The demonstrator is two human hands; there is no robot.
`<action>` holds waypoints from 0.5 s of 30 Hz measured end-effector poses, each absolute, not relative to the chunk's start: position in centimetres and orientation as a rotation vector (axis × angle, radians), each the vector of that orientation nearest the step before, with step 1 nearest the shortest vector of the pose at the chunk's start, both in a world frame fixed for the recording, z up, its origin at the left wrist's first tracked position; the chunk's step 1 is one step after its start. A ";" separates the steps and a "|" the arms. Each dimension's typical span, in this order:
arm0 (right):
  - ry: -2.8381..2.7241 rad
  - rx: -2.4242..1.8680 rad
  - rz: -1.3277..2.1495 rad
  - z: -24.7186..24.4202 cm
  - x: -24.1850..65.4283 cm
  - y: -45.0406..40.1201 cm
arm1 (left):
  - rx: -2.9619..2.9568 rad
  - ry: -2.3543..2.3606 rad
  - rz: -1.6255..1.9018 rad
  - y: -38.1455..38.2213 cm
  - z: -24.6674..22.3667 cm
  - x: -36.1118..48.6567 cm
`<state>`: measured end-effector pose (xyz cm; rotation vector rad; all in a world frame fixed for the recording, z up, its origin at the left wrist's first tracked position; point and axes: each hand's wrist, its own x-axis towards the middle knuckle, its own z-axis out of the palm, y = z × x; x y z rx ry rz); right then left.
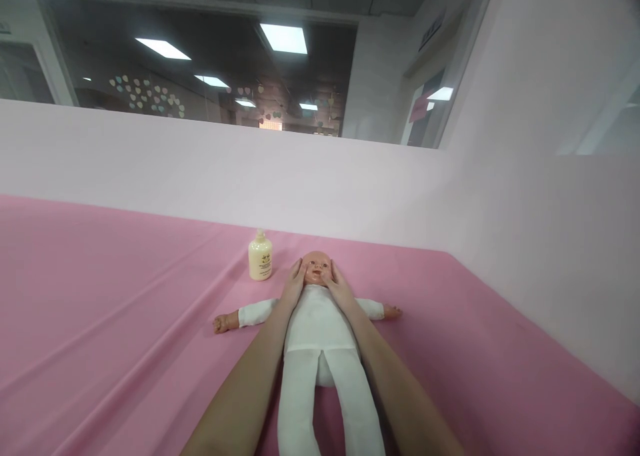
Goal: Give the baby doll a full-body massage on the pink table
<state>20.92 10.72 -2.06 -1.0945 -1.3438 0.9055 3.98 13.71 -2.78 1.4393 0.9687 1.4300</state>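
A baby doll (320,323) in a white suit lies on its back, its head away from me and its arms stretched out sideways. My left hand (294,284) cups the left side of its head, thumb by the cheek. On the other side, my right hand (340,286) holds the head the same way, with the thumb on the cheek near the mouth. The fingers of both hands run along the sides of the head, and some fingertips are hidden. Just left of the head stands a cream-coloured pump bottle (260,259), touched by neither hand.
A pink sheet (150,296) with long creases covers the surface under the doll. Behind it rises a white wall (225,169) with a wide window (215,63) above. Another white wall (540,243) bounds the right side.
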 end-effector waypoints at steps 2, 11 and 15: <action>-1.351 -1.112 0.917 -2.0 21.0 10.5 | 1.473 1.019 1.390 13.6 -2.6 4.1; -1.315 -1.105 0.927 -1.4 21.3 10.0 | 1.487 1.087 1.300 12.4 -1.7 4.2; -1.295 -1.066 0.951 -1.7 21.3 10.7 | 1.480 1.049 1.316 12.7 -1.9 3.8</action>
